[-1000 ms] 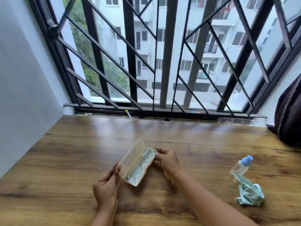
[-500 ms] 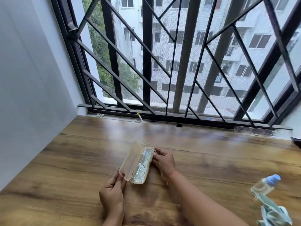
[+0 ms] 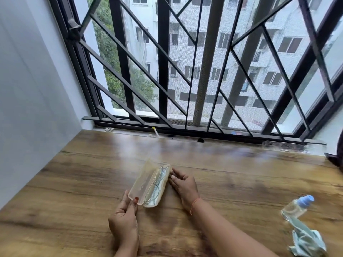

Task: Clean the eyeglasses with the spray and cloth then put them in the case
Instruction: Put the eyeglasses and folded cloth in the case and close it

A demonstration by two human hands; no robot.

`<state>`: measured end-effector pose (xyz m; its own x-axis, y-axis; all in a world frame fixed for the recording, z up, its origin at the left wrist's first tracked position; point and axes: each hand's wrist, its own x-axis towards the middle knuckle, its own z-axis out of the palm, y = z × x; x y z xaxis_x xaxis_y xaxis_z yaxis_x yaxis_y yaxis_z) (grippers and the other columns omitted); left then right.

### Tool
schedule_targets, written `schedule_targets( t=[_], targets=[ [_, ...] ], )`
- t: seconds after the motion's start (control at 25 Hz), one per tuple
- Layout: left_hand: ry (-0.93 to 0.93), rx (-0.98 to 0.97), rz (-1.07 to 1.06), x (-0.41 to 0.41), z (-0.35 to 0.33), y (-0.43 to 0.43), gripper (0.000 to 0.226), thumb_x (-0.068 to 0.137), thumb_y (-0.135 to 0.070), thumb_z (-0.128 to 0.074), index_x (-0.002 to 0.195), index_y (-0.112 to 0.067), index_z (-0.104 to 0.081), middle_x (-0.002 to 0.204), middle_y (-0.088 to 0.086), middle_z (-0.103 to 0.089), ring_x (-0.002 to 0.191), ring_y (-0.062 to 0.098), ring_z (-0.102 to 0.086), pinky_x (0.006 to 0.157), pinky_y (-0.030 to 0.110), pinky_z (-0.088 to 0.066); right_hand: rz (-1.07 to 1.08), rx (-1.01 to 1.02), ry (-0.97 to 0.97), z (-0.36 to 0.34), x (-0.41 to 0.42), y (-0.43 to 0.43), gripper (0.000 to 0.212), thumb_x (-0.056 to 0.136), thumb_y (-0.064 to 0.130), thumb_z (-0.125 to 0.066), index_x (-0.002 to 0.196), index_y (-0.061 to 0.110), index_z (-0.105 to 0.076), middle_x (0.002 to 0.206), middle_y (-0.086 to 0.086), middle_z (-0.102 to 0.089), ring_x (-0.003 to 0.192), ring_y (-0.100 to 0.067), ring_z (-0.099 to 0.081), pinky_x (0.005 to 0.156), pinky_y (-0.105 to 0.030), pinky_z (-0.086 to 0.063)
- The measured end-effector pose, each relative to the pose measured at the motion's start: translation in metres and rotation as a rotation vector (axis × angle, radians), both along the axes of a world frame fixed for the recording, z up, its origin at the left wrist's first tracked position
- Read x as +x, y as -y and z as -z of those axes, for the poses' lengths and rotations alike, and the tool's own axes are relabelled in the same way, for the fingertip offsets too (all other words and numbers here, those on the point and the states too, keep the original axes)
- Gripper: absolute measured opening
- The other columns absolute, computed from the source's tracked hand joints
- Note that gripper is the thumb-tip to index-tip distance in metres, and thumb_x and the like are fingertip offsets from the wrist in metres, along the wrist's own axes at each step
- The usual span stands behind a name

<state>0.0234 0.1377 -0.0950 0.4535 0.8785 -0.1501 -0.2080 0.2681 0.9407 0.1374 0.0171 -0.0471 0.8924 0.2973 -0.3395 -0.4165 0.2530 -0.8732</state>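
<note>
Eyeglasses (image 3: 156, 184) lie inside the open case (image 3: 161, 197) mid-desk (image 3: 74, 182), with the lid (image 3: 142, 183) tilted up on the left. Left hand (image 3: 124, 219) grip is pinched on the lid's near corner; right hand (image 3: 183, 186) grip is apart, fingers touching the case's right edge. Spray bottle (image 3: 297, 206) and crumpled cloth (image 3: 306, 242) sit well apart from the case at the desk's right, touching each other.

Case (image 3: 142, 184) translucent frosted plastic; glasses (image 3: 156, 184) thin wire metal; table (image 3: 241, 182) glossy wood-grain; cloth (image 3: 306, 240) crumpled fabric.
</note>
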Motion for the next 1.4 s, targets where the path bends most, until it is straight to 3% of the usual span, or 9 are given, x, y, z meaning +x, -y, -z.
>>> schedule_targets(
  t=[0.08,0.32,0.44,0.6,0.84,0.96,1.08,1.28,1.4],
  targets=[
    [-0.002,0.001,-0.011,0.000,0.001,0.000,0.041,0.075,0.007,-0.068,0.114,-0.002,-0.062,0.098,-0.019,-0.067,0.100,0.022,-0.062,0.098,0.041,-0.044,-0.002,0.008,0.005,0.001,-0.001,0.001,0.041,0.088,-0.013,-0.047,0.129,-0.010,-0.044,0.124,-0.028,-0.055,0.107,-0.024,-0.055,0.092,-0.029,-0.046],
    [-0.043,-0.019,-0.005,0.000,0.003,-0.002,0.041,0.075,0.003,-0.070,0.112,-0.013,-0.065,0.091,-0.023,-0.070,0.080,-0.003,-0.064,0.082,0.020,-0.051,0.001,0.004,0.051,0.007,-0.007,0.003,0.036,0.088,-0.008,-0.050,0.124,-0.007,-0.050,0.120,-0.023,-0.060,0.098,-0.018,-0.060,0.096,-0.028,-0.046],
    [-0.058,-0.024,0.008,0.000,0.005,-0.004,0.039,0.074,0.001,-0.070,0.111,-0.011,-0.065,0.090,-0.023,-0.070,0.087,0.001,-0.065,0.086,0.027,-0.052,0.001,-0.002,0.064,0.009,-0.014,0.009,0.035,0.088,-0.008,-0.050,0.123,-0.006,-0.051,0.113,-0.017,-0.063,0.098,-0.017,-0.061,0.088,-0.021,-0.049],
    [-0.062,-0.046,-0.039,-0.002,-0.002,-0.003,0.037,0.076,0.001,-0.069,0.113,-0.006,-0.064,0.114,0.006,-0.066,0.107,0.022,-0.061,0.103,0.045,-0.042,0.045,0.041,0.022,0.003,-0.033,0.026,0.031,0.087,-0.010,-0.050,0.118,-0.006,-0.055,0.097,-0.010,-0.067,0.088,-0.014,-0.063,0.077,-0.016,-0.053],
    [-0.140,0.371,-0.189,-0.013,-0.048,0.025,0.037,0.080,-0.010,-0.068,0.116,-0.003,-0.062,0.120,0.012,-0.062,0.081,-0.033,-0.046,0.073,-0.007,-0.036,0.207,-0.146,0.170,-0.024,-0.071,0.127,0.025,0.082,-0.013,-0.056,0.098,0.003,-0.066,0.087,-0.009,-0.072,0.077,-0.015,-0.069,0.071,-0.019,-0.055],
    [-0.073,0.615,0.058,-0.008,-0.081,0.072,0.030,0.077,-0.017,-0.071,0.104,-0.004,-0.068,0.103,-0.003,-0.064,0.084,-0.032,-0.047,0.073,-0.008,-0.034,0.416,-0.417,0.281,-0.046,-0.084,0.208,0.023,0.078,-0.013,-0.062,0.090,0.004,-0.071,0.080,-0.012,-0.073,0.070,-0.016,-0.070,0.065,-0.015,-0.055],
    [-0.032,0.771,0.521,0.000,-0.095,0.128,0.025,0.074,-0.005,-0.073,0.098,-0.009,-0.072,0.097,-0.002,-0.070,0.093,-0.011,-0.060,0.073,-0.001,-0.043,0.647,-0.991,0.333,-0.056,-0.090,0.273,0.015,0.075,0.005,-0.072,0.088,0.012,-0.075,0.072,-0.010,-0.072,0.067,-0.023,-0.068,0.057,-0.001,-0.041],
    [-0.095,0.894,0.943,-0.003,-0.085,0.185,0.024,0.078,-0.020,-0.072,0.101,-0.015,-0.072,0.107,0.002,-0.070,0.095,-0.018,-0.050,0.079,-0.003,-0.037,0.615,-1.366,0.403,-0.040,-0.084,0.312,0.026,0.072,0.010,-0.076,0.096,0.002,-0.072,0.098,-0.019,-0.071,0.095,-0.039,-0.061,0.083,-0.040,-0.046],
    [-0.166,0.906,1.086,-0.008,-0.083,0.189,0.026,0.079,-0.025,-0.071,0.102,-0.015,-0.071,0.108,0.003,-0.069,0.092,-0.019,-0.049,0.075,-0.002,-0.038,0.434,-1.465,0.345,-0.029,-0.082,0.314,0.029,0.073,0.024,-0.076,0.096,0.008,-0.073,0.093,-0.016,-0.072,0.096,-0.037,-0.056,0.079,-0.037,-0.044]
  ],
)
